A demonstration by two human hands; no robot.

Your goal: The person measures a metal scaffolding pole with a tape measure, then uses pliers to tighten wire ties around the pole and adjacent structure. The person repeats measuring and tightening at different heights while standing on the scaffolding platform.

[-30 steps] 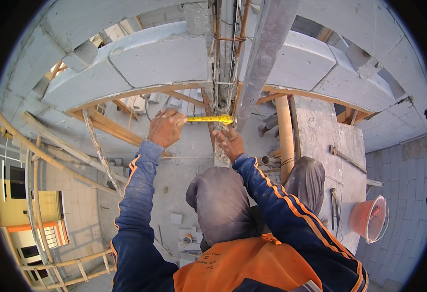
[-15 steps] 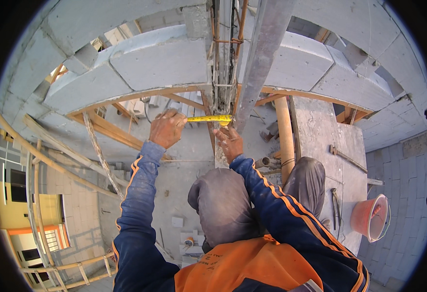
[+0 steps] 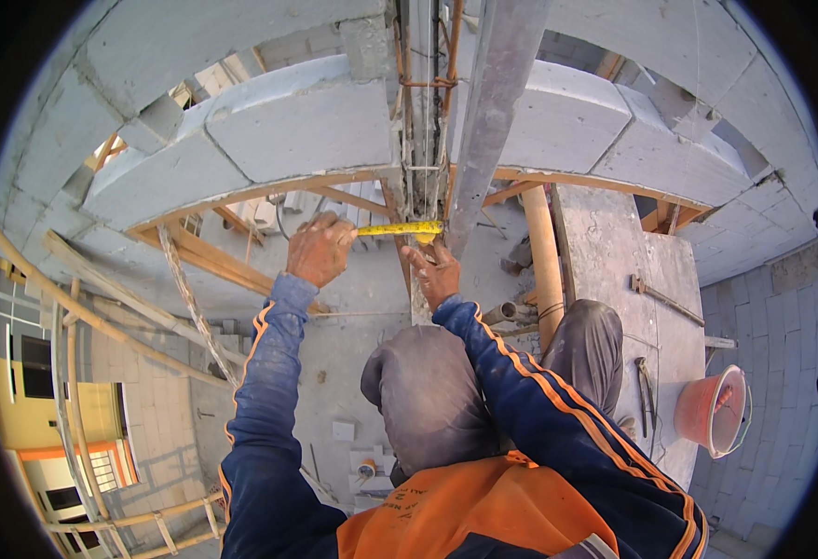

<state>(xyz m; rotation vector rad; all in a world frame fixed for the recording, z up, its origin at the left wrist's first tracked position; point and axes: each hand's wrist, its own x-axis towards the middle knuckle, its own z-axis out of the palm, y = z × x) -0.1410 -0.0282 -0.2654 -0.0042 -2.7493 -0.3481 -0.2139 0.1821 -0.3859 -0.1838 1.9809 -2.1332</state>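
A yellow tape measure's blade [image 3: 392,228] stretches level between my two hands, across the lower end of a narrow gap with steel bars [image 3: 418,154]. My left hand [image 3: 321,250] is closed round the tape's left end, its palm side hidden. My right hand [image 3: 435,272] pinches the blade's right end from below with thumb and fingers, beside a long grey metal-like beam [image 3: 496,121]. Behind the tape, pale block walls [image 3: 306,121] stand on both sides of the gap, with timber pieces [image 3: 260,194] along their lower edge.
On a grey plank platform [image 3: 605,252] at my right lie a hammer [image 3: 667,300] and long-handled pincers [image 3: 647,396]. A red bucket [image 3: 698,410] stands at its edge. Wooden poles [image 3: 120,317] slant across the left. Far below is a floor with loose blocks [image 3: 343,430].
The whole view has shifted slightly. My right hand and the tape's right end sit a touch further left; both hands keep their hold on the tape.
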